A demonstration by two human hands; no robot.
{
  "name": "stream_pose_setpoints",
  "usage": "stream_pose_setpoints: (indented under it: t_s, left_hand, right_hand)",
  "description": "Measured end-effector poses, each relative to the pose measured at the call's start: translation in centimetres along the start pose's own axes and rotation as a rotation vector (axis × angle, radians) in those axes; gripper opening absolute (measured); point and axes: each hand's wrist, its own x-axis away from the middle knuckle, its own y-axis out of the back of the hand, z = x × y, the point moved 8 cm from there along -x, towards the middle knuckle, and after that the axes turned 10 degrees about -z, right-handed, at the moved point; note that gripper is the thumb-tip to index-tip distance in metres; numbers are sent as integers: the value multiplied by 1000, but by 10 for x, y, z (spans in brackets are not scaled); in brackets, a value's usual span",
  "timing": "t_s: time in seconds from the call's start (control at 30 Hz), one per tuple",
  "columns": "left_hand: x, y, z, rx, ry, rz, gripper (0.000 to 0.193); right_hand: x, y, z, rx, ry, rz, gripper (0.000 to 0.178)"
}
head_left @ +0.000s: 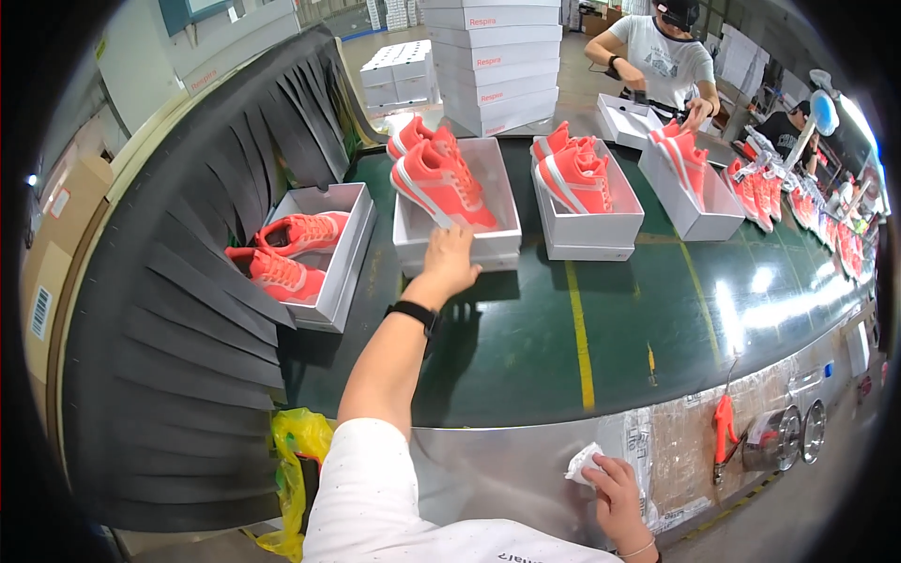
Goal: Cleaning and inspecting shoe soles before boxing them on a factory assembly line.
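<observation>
My left hand (450,259) reaches forward, its fingers hooked over the near wall of a white shoe box (455,253). A pair of coral sneakers (449,183) with white soles stands in that box, partly sticking up over its side. Low at the right, my right hand (619,495) pinches a crumpled white wad (584,464), which looks like paper or cloth, over the metal table edge. Left of my left hand, coral sneakers (291,272) lie inside another open box (352,267). To the right, one more open box (591,230) holds a similar pair (577,174).
Boxes ride on a green conveyor belt (507,357) beside a black strip curtain (206,310). Across it, a person (662,66) handles a box (699,211) with sneakers. White boxes (493,66) stand stacked behind. A red air gun (724,427) hangs at the near right; a yellow bag (298,450) hangs left.
</observation>
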Motion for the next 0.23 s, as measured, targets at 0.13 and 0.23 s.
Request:
stream_pose_setpoints:
  t_s: [0.13,0.23]
  left_hand:
    - [41,13,-37,302,-111,201,54]
    - [31,47,-25,311,-197,11,53]
  right_hand:
    - [-4,2,-4,-12,70,-10,42]
    - [-10,5,0,-39,113,-28,40]
